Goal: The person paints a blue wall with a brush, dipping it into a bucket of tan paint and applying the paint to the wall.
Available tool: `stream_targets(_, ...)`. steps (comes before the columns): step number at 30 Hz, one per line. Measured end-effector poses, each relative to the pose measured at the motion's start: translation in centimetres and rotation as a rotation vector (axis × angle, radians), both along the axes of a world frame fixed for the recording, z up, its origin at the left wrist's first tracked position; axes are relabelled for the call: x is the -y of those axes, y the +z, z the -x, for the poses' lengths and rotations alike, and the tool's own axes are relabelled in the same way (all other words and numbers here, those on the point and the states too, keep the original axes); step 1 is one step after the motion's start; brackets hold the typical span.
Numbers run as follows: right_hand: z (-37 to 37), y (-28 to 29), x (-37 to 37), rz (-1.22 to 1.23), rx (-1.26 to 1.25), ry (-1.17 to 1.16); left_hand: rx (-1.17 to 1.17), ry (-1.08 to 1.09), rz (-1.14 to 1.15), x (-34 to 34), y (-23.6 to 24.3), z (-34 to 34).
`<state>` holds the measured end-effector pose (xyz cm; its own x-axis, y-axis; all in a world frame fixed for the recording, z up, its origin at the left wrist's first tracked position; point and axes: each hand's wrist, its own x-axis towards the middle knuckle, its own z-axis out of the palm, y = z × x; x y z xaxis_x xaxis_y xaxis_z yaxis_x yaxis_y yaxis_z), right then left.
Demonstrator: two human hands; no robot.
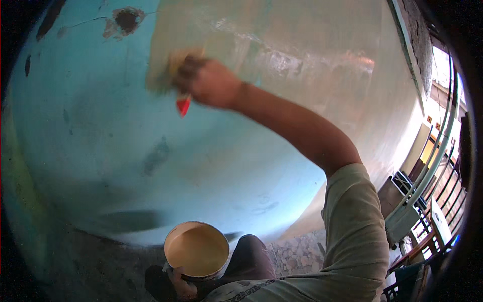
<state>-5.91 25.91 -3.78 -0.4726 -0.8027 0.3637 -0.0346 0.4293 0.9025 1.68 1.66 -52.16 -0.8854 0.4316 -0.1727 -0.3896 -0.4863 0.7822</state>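
Note:
My right hand [210,83], blurred by motion, is closed around a paintbrush [183,106]. The brush's red handle end sticks out below my fist, and its pale bristle end is smeared against the wall. This spot lies on the border between the turquoise wall [115,136] and a wet-looking cream coat [307,95] spread to the right. Low in front of me, my left hand [183,287] grips the near side of a round bucket [171,238]. Cream paint [198,251] fills part of the bucket. Some of my left fingers are hidden under it.
A chipped brown hole [127,20] with a crack marks the upper wall. My knee [249,256] is beside the bucket, above a rough stone-patterned floor [297,251]. To the right stand a metal railing [453,201] and stacked household items [402,216].

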Motion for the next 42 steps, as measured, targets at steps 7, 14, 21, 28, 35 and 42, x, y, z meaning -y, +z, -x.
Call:
stream_targets(7,-2.6,9.6,-5.9,0.783,0.054,-0.014,-0.153,-0.15,0.13,-0.5,2.5,-0.7)
stream_targets(14,-7.6,6.8,-5.9,0.113,-0.044,-0.005,-0.848,0.174,0.258,-2.2,2.1,-0.6)
stream_targets(21,-9.5,6.1,-3.4,0.689,0.231,0.034,0.153,-0.029,-0.169,-3.3,5.1,-2.1)
stream_targets(28,-9.9,7.8,-5.1,0.357,-0.098,0.154,-0.27,-0.054,-0.029,-2.9,2.9,-2.6)
stream_targets(35,-14.6,-6.6,-2.0,0.933,0.331,0.295,-0.136,-0.058,0.015,-3.4,5.2,-2.6)
stream_targets(42,-24.0,-25.3,-4.9,2.393,-0.257,0.518,-0.292,-0.198,0.09,-3.4,0.6,1.1)
